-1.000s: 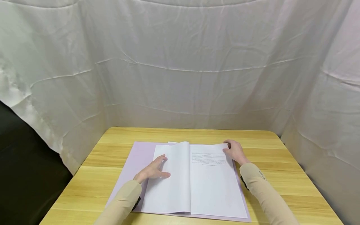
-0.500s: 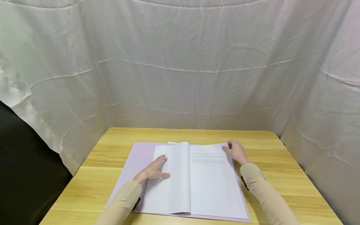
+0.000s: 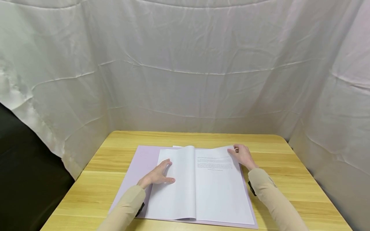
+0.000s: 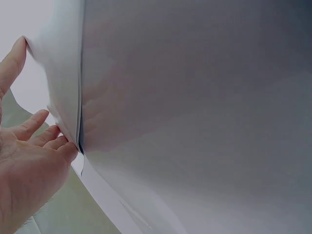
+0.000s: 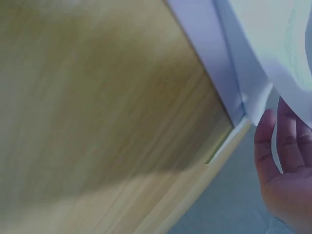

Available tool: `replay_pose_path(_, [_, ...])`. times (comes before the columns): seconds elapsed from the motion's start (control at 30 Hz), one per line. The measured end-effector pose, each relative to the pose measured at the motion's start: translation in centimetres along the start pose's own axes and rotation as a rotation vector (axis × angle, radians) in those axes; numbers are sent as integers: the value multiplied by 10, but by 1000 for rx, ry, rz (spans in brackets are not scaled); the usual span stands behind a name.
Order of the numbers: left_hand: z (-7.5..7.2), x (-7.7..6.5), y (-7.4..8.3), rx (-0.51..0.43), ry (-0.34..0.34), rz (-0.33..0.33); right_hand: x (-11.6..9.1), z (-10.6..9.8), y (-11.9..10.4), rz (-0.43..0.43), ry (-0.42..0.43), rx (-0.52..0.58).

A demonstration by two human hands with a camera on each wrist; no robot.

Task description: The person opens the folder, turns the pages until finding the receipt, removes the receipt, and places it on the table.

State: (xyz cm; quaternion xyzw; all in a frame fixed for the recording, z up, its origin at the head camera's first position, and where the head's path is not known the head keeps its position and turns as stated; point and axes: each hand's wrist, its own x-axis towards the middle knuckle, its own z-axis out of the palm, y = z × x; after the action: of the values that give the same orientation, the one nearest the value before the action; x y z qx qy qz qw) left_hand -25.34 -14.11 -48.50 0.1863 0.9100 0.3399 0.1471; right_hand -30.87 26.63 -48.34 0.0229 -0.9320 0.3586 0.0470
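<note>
A purple folder [image 3: 143,158] lies open on the table, with a thick set of white sheets spread over it. My left hand [image 3: 157,175] rests on the left-hand page [image 3: 180,195], thumb and fingers spread apart. In the left wrist view the fingers [image 4: 36,119] reach the paper's edge. At the top right corner of the printed right-hand page [image 3: 222,192], my right hand [image 3: 243,157] pinches the sheet between thumb and fingers. In the right wrist view that sheet [image 5: 278,53] curves up, apart from the paper beneath, and runs behind the fingers.
A wood-grain table [image 3: 286,179] carries everything. A white sheet edge [image 3: 177,146] pokes out above the folder's top. Pale cloth [image 3: 202,70] hangs behind and at both sides, with a black area [image 3: 26,173] at the left.
The page corner in my right hand has risen slightly and shifted a little to the left, bending the page's upper part. My left hand has stayed in place.
</note>
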Motion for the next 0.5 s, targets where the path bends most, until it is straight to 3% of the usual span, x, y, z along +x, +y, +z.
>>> replay_pose_path(0.5, [-1,-2,-2,-12,18,39,-18,-16,-8,6,-231,331])
